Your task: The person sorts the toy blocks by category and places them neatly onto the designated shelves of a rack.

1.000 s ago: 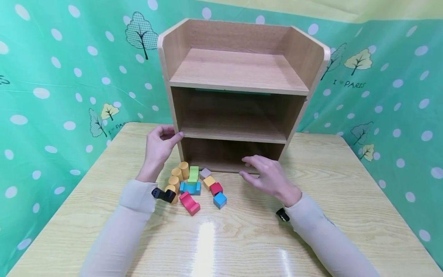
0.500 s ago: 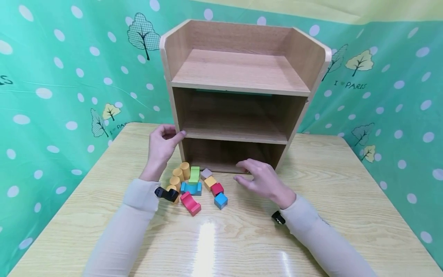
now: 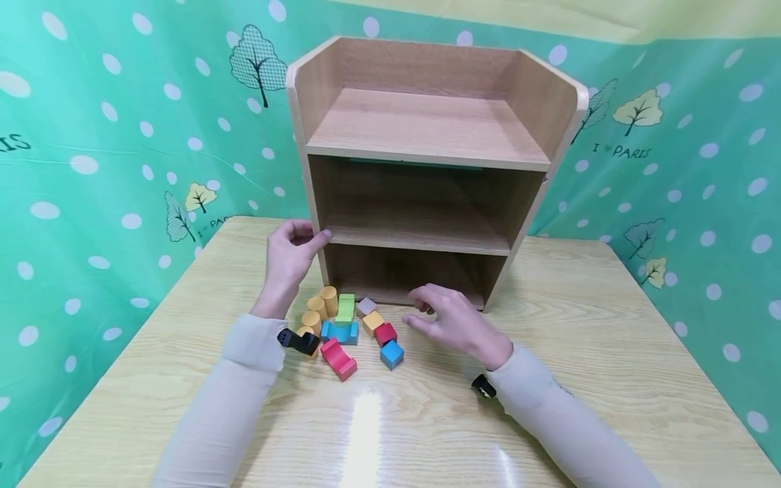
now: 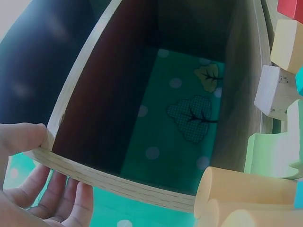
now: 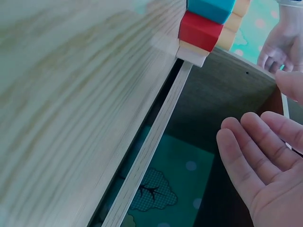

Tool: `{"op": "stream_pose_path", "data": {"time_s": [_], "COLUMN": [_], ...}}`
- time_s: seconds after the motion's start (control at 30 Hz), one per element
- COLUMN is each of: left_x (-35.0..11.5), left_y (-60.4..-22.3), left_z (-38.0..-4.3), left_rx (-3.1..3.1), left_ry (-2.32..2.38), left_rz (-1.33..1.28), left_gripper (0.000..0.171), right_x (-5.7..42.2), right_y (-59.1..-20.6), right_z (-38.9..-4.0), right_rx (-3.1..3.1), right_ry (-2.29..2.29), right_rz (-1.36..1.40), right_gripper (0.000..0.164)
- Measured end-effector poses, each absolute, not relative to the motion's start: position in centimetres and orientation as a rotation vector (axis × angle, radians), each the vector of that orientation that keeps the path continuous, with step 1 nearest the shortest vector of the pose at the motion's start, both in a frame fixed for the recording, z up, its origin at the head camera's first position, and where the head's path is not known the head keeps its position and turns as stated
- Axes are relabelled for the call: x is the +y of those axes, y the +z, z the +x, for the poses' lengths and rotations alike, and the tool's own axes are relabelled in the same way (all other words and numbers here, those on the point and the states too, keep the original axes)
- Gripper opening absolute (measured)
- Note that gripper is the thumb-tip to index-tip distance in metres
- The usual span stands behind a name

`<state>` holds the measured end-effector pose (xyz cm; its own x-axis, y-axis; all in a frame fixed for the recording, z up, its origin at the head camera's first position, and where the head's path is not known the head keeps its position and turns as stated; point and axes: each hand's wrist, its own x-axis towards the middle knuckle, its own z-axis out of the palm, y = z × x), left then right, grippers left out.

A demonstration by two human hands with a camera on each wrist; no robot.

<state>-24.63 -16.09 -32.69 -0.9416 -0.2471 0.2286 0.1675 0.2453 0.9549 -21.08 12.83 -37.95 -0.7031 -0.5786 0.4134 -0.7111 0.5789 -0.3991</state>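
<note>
A small wooden shelf unit [image 3: 427, 160] stands upright on the table. My left hand [image 3: 288, 263] grips its left side panel at the middle board, thumb on the front edge, fingers behind the panel in the left wrist view. Before the bottom compartment hovers my right hand [image 3: 454, 322], fingers loosely bent and holding nothing. Left of it runs a row of cubes: grey [image 3: 366, 307], yellow [image 3: 373, 322], red [image 3: 386, 334] and blue [image 3: 392, 354]. Beside them lie a green arch block [image 3: 344, 309], a blue arch block [image 3: 339, 333] and a red arch block [image 3: 338, 360].
Several tan cylinders [image 3: 315, 306] stand in a line left of the arch blocks, below the left wrist. The table [image 3: 439, 434] spreads out to both sides and the front. A green dotted curtain [image 3: 110, 169] hangs behind and at the sides.
My right hand has moved left along the front of the bottom compartment, closer to the cubes. The left hand keeps its hold on the shelf unit, and the blocks stay put.
</note>
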Motion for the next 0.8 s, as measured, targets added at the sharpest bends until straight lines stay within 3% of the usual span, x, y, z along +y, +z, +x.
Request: {"op": "stream_pose_path", "data": {"time_s": [0.8], "left_x": [-15.8], "left_y": [-32.9], "left_z": [-24.7], "left_rx": [-2.185], "left_ry": [-1.774], "left_rz": [0.118], "left_gripper": [0.044], "right_x": [11.3], "right_y": [-38.1], "right_z": [-20.4], "right_rx": [-2.804], "right_ry": [0.882], "right_rz": [0.999], "right_gripper": [0.041]}}
